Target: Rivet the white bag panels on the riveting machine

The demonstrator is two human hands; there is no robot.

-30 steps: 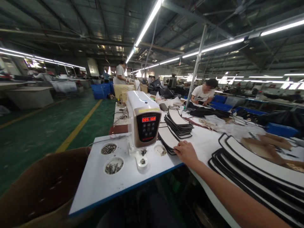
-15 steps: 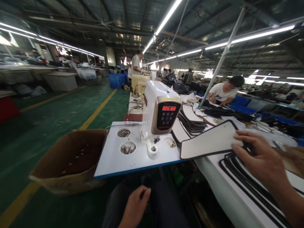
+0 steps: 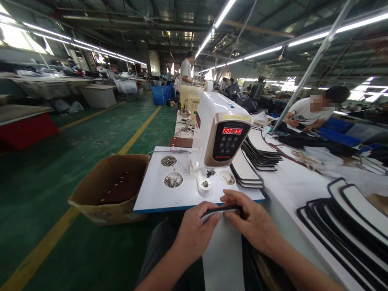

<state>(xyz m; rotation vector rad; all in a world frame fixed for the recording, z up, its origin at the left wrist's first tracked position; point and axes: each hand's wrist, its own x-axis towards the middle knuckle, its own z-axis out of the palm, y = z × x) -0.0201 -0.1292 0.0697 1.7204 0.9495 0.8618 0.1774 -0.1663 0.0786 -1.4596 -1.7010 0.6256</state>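
The left hand and the right hand are close together, each pinching the upper end of a long, white, flat panel with black edging between thumb and fingers. The panel lies low in front of the body, running from the fingertips down toward the wearer. Its face is plain and pale, and its top end shows as a dark, arched rim; its lower end runs out of view.

Just beyond the hands is a white tabletop with a blue front edge, bearing a white and bronze machine with a red digital display. Three round, white, recessed cups are set in the tabletop: two ahead and left of the hands, the nearer and the farther one both holding small, shiny metal pieces, and one ahead of the right hand, with similar pieces gathered on one side.

Left of the left hand, on the floor, an open brown cardboard box contains dark reddish-brown material dotted with small bright spots. Similar black-edged panels are stacked beyond the right hand and farther right.
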